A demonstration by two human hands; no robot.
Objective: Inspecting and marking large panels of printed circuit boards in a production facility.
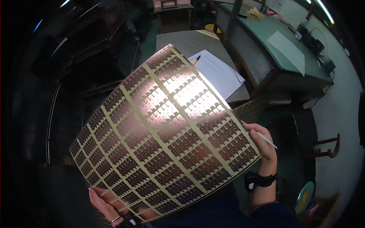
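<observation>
A large copper-coloured circuit board panel [152,138] with pale green strips between its rows of repeated patterns is held up, tilted, before me. My left hand [100,203] is closed on its lower left edge; the fingers behind it are hidden. At the right edge my right hand [262,140] grips the panel too, with a thin white pen-like stick [268,140] held along the fingers. Bright light reflects off the panel's upper middle. Part of another patterned sheet [251,109] shows behind the right edge.
Beyond the panel, a grey table [173,38] bears white papers [218,74] and a yellow-and-black pen [196,60]. A green-topped bench [262,34] with a paper sheet and small devices stands at the far right. Dark racks [91,72] stand left, a wooden chair [323,148] right.
</observation>
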